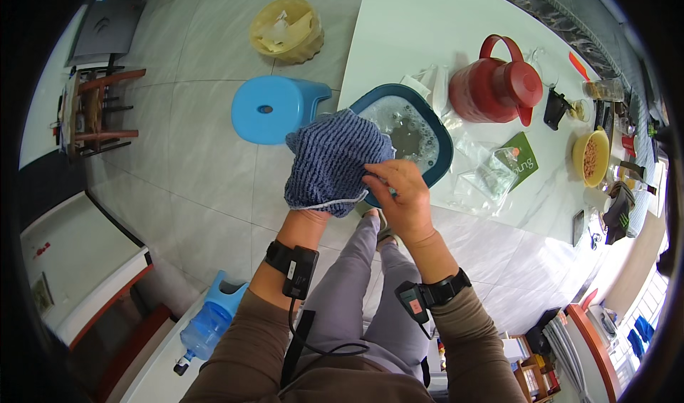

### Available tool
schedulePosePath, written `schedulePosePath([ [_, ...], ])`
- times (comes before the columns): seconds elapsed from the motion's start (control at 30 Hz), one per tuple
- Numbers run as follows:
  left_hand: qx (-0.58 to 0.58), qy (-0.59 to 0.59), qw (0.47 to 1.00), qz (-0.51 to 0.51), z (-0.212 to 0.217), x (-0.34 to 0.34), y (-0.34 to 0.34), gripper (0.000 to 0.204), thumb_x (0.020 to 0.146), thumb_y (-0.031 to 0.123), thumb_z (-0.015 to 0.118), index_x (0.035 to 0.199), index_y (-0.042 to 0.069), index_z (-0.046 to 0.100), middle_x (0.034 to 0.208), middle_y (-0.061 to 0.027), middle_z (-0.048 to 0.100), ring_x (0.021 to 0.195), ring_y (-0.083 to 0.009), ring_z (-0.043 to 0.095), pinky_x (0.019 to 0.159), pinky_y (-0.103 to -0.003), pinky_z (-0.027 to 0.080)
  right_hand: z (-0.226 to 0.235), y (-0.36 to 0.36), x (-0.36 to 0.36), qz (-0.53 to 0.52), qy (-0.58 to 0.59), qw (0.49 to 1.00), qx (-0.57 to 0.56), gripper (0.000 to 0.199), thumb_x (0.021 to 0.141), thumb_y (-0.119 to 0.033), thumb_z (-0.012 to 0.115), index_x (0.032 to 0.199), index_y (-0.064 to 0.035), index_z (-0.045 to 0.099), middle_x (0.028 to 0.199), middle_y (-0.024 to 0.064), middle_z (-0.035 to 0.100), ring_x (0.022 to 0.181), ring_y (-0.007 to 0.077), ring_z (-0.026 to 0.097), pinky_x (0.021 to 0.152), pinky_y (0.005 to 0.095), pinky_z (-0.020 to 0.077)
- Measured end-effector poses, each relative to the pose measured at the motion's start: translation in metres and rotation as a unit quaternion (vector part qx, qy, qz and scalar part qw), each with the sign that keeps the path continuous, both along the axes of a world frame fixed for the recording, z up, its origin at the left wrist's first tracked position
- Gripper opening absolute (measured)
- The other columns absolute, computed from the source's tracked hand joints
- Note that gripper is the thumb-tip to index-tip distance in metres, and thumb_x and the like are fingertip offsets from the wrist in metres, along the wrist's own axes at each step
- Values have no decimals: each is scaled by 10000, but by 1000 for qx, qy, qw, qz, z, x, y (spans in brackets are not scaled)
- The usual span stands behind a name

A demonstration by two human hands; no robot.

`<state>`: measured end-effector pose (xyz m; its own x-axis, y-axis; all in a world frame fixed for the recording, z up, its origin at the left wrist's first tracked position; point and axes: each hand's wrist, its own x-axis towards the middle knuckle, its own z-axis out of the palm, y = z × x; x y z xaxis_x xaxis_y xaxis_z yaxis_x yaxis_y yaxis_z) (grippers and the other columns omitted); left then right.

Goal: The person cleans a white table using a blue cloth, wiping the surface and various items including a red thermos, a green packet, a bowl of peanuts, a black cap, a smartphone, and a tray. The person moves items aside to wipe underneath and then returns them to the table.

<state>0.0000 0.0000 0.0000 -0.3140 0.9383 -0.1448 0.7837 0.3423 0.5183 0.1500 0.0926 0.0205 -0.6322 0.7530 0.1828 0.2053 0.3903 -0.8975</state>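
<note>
A blue-grey ribbed knit piece [333,159] with a white edging covers my left hand [310,216]; only the wrist shows, and the fingers are hidden inside or beneath it. It looks like a knit cap or a mitt; I cannot tell which. My right hand [402,196] pinches the right side of the knit between thumb and fingertips. Partly behind the knit and the right hand, a dark teal basin [444,150] holds sudsy water [410,129] at the table's left edge.
On the white table [406,22] stand a red thermos jug [491,86], clear plastic bags [484,171] and a yellow bowl [590,157]. A blue stool [274,110] and a yellow wastebasket [288,36] are on the floor. A water bottle [205,330] lies lower left.
</note>
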Motion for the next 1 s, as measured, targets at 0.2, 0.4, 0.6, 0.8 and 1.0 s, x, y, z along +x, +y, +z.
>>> schedulePosePath([
  [0.2,-25,-129,987,94,6,24,-10,830,745,432,706,1399,64,348,1413,-132,400,1289,-288,373,1120,-399,233,2,-10,8,14,-6,999,47,177,741,-14,719,910,-47,680,839,91,633,736,218,601,624,284,486],
  [0.4,32,51,998,-4,19,31,-12,753,712,467,687,1332,103,464,1357,-138,451,1249,-308,405,1076,-450,270,-1,-16,31,-46,-21,940,-339,74,866,-88,642,898,-22,649,857,53,652,729,108,582,619,255,475],
  [0.6,4,194,980,49,22,29,-24,805,656,500,718,1321,114,479,1319,-147,480,1213,-317,444,1034,-458,323,-41,15,55,-85,-240,956,-146,181,827,-203,681,886,-37,642,948,61,646,854,174,595,703,307,486],
  [0.8,35,157,983,93,32,16,-31,632,647,419,742,1173,100,595,1142,-145,596,1041,-323,566,926,-450,420,-109,42,40,32,-433,873,222,209,814,-193,572,936,-55,670,1220,75,545,1233,313,402,1017,519,291],
  [1.0,-18,180,982,55,32,15,-47,673,656,407,742,1231,105,565,1212,-137,575,1097,-311,547,962,-438,401,-124,43,29,90,-534,795,275,260,846,-157,505,1016,-51,670,1342,91,481,1379,324,249,1086,617,129],
])
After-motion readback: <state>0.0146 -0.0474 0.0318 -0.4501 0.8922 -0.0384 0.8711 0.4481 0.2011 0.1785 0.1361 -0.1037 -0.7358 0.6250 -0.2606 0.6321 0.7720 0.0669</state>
